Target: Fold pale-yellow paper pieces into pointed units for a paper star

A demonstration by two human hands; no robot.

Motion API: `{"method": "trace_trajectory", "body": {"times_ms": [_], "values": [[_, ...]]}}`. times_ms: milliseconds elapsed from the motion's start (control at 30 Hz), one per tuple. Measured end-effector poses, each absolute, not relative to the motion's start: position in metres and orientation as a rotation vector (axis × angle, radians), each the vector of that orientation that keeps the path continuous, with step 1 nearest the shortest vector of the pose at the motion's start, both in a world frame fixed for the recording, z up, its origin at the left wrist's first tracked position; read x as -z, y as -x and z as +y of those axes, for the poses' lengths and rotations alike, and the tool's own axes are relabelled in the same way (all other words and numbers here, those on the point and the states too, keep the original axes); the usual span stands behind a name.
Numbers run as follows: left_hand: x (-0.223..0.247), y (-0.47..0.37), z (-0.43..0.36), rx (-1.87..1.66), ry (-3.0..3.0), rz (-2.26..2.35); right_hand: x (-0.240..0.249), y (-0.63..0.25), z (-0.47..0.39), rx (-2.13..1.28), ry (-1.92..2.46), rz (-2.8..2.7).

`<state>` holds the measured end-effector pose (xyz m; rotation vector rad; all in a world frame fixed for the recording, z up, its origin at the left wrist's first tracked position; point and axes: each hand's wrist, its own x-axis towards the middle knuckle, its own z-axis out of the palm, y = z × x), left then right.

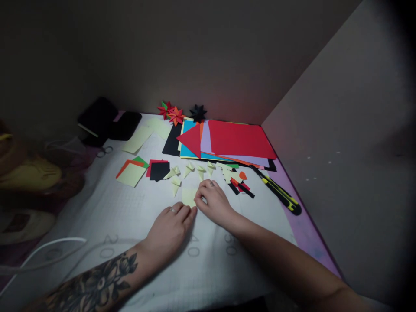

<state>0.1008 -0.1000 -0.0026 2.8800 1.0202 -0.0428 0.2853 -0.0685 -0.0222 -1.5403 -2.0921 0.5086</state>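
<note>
A small pale yellow paper square (188, 196) lies on the white sheet between my hands. My left hand (173, 223), a ring on one finger, has its fingers pressed together at the paper's near edge. At the right edge, my right hand (215, 201) is closed in a pinch on the same paper; its fingertips partly hide it. Just beyond sit several folded pale yellow paper pieces, among them one folded piece (176, 186) nearest the square. Left of them are a stack of black squares (160, 171) and a pale yellow square (131, 174) over orange and green ones.
A box cutter (279, 193) lies at the right, near paper scraps (238, 180). Large coloured sheets, topped by a red sheet (242, 138), lie at the back. Behind stand folded paper stars (176, 115). Scissors (104, 151) and a black case (125, 126) are at the left.
</note>
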Motion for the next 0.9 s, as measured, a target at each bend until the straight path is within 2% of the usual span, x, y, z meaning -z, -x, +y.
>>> {"method": "trace_trajectory", "body": {"times_ms": [900], "values": [[-0.0049,-0.1029,-0.0976,0.08,-2.843,1.051,0.0184,-0.2849,-0.0691,-0.506,1.584,-2.114]]}}
